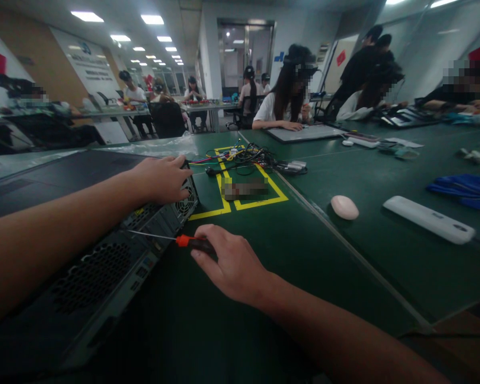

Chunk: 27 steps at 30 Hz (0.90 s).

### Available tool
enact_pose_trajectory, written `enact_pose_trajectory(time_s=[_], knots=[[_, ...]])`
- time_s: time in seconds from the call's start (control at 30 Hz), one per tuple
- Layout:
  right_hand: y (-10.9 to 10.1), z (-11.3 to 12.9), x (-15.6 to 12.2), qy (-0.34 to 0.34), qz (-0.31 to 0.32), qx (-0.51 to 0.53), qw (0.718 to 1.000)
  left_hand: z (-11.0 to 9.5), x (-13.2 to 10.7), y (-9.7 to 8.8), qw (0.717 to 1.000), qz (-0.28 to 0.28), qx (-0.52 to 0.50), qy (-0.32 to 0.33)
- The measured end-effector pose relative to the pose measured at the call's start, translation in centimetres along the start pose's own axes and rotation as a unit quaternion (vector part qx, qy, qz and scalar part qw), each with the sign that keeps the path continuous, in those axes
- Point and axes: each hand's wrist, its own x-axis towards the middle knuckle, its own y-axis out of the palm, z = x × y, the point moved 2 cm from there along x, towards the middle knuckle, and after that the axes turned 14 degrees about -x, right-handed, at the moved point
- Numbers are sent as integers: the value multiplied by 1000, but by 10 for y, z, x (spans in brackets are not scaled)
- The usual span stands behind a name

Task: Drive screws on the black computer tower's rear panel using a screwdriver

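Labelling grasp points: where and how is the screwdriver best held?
Likely best by the dark handle, behind the orange-red collar, coming from the person's right: the thin shaft points left to the computer case, leaving the thicker handle end accessible. The right hand grips there.

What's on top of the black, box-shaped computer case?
The bare left hand lies over the upper edge of the case, near its round fan grille; the forearm crosses above. Whatever is beneath them is hidden.
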Motion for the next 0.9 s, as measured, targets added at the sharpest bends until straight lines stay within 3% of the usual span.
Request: enact_pose_trajectory(time_s=[0.9], knots=[[1,0,-1,0,10,-26,1000,-1,-1,0,1000,-4,-9,11]])
